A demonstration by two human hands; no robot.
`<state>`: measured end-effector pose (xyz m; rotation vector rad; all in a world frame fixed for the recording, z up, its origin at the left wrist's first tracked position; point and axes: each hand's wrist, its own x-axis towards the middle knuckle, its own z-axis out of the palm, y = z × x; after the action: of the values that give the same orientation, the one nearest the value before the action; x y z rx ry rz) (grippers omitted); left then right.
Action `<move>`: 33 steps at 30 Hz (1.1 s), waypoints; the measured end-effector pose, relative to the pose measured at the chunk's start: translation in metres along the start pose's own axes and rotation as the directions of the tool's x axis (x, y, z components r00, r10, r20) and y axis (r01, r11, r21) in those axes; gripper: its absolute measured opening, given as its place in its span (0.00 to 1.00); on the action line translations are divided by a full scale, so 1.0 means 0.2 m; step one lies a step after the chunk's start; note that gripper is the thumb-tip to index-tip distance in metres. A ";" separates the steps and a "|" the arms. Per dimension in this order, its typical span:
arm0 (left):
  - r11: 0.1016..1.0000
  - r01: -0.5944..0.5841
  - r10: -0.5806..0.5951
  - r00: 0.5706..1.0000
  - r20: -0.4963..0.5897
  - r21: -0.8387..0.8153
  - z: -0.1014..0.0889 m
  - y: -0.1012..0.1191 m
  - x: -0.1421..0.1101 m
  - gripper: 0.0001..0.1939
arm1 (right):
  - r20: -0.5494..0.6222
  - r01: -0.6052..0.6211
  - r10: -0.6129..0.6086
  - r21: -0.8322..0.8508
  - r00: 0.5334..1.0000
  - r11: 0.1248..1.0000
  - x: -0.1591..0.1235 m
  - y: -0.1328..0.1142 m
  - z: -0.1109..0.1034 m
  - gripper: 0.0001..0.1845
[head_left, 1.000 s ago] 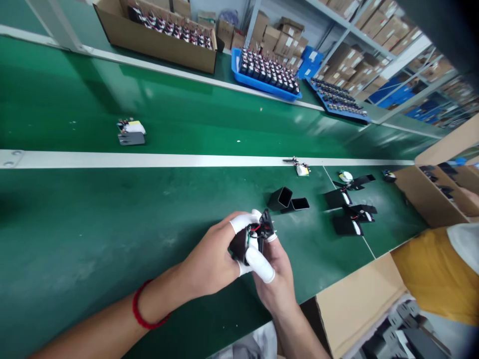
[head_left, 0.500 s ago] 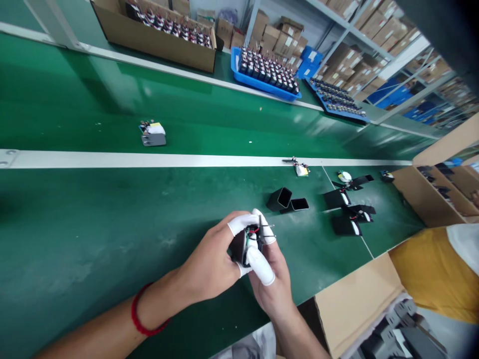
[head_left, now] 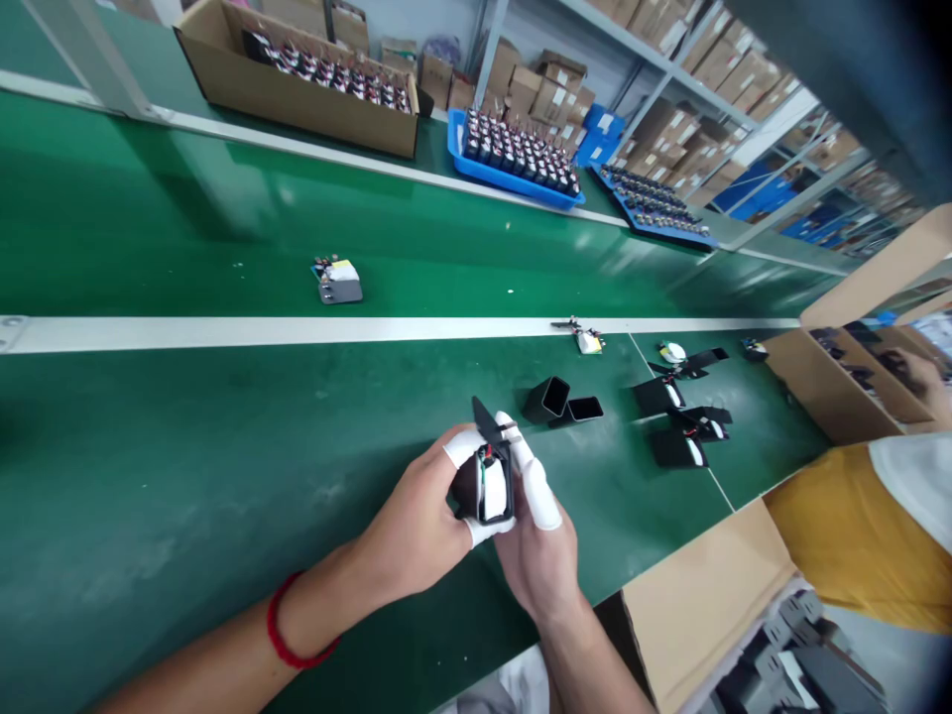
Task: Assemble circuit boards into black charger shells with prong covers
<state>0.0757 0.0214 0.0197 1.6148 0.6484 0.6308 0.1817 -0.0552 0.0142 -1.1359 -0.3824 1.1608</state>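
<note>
My left hand [head_left: 416, 521], with white finger cots on, is wrapped round a black rectangular plastic case [head_left: 465, 488]. The case's open end faces me, and a white block [head_left: 494, 490] with red and green wires shows inside it. My right hand [head_left: 539, 555], also in white finger cots, grips a black end cap [head_left: 488, 422] with metal pins at the top of that opening. The cap stands tilted away from the case. Two empty black cases [head_left: 548, 400] lie on the green table just beyond my hands.
A circuit board with a grey plate [head_left: 340, 283] lies on the green belt behind a white rail [head_left: 297, 332]. Several part-assembled cases [head_left: 673, 448] lie at right. Blue trays [head_left: 513, 183] stand at the back. A cardboard box [head_left: 714, 595] and a person in yellow [head_left: 848, 535] are at right.
The end cap has swung up, so its flat face shows and the opening is less covered. My right thumb has moved off the white block. The circuit board on the belt has shifted right.
</note>
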 end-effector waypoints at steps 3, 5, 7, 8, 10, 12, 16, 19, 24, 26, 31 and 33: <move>1.000 0.013 -0.013 1.000 0.002 -0.016 0.01 -0.01 0.00 0.31 | 0.009 0.036 -0.036 -0.035 0.999 0.999 0.00 0.01 -0.01 0.31; 1.000 -0.002 0.002 1.000 -0.010 0.016 0.01 -0.02 -0.01 0.30 | 0.032 0.086 -0.084 -0.079 0.996 0.993 0.00 0.03 -0.01 0.29; 0.999 0.013 -0.012 0.999 -0.032 0.045 0.01 -0.02 -0.02 0.29 | 0.055 0.121 -0.115 -0.120 0.992 0.985 0.01 0.05 0.00 0.28; 0.998 0.033 -0.031 0.999 -0.041 0.055 0.00 -0.02 -0.02 0.28 | 0.066 0.124 -0.115 -0.152 0.991 0.981 0.01 0.05 0.00 0.28; 0.992 0.098 -0.094 0.994 -0.048 0.075 -0.01 -0.02 -0.02 0.28 | 0.082 0.141 -0.123 -0.264 0.989 0.954 0.00 0.04 -0.01 0.27; 0.981 0.162 -0.157 0.986 -0.049 0.107 -0.03 -0.04 -0.01 0.28 | 0.096 0.238 -0.218 -0.445 0.971 0.864 -0.02 0.03 -0.04 0.27; 0.967 0.133 -0.131 0.991 -0.027 0.217 0.00 -0.09 -0.01 0.27 | 0.243 0.473 -0.450 -0.714 0.859 0.516 -0.08 0.01 -0.11 0.39; 0.950 0.073 -0.090 0.995 0.043 0.305 0.05 -0.11 -0.04 0.33 | 0.285 0.472 -0.459 -0.801 0.841 0.368 -0.08 -0.03 -0.16 0.31; 0.914 0.018 -0.103 0.977 0.188 0.405 0.06 -0.05 -0.07 0.40 | 0.170 0.279 -0.643 -0.958 0.747 0.071 0.01 -0.22 -0.42 0.19; 0.891 0.010 -0.111 0.975 0.195 0.454 0.03 0.00 -0.06 0.32 | 0.016 0.102 -0.740 -0.992 0.672 0.071 0.07 -0.32 -0.58 0.29; 0.854 0.011 -0.143 0.966 0.214 0.520 -0.02 0.12 -0.03 0.23 | -0.150 -0.157 -0.721 -0.986 0.676 0.058 0.30 -0.46 -0.88 0.36; 0.833 0.035 -0.181 0.960 0.213 0.551 -0.03 0.14 -0.05 0.22 | -0.150 -0.203 -0.686 -0.979 0.711 0.004 0.35 -0.46 -0.93 0.35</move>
<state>0.0660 0.0161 0.0472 2.1271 0.7616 0.1373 0.3977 -0.0837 -0.0090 -2.4951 -0.9155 -0.2353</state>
